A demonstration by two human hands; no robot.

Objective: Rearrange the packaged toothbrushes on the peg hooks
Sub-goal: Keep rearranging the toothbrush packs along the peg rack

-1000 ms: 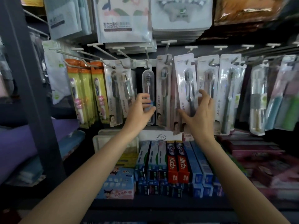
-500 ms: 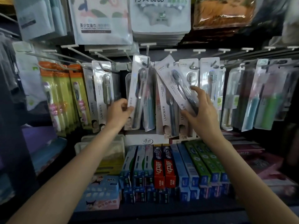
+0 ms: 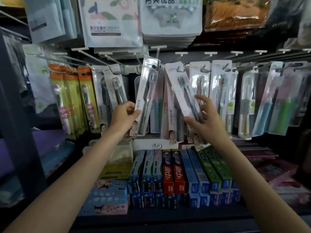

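A row of packaged toothbrushes hangs from grey peg hooks across the shelf wall. My left hand pinches the lower edge of a white toothbrush pack, which tilts with its top at the peg hook. My right hand holds a second white pack with a dark brush, tilted the other way, its top leaning left. More white packs hang straight to the right of it.
Orange and yellow children's toothbrush packs hang at the left, pastel packs at the right. Toothpaste boxes lie on the shelf below. Bagged towels hang above. A dark upright post stands at the left.
Both hands took packs off the straight-hanging row and tilted them. The left pack's top has come up to the peg hook. The view has shifted to the right.
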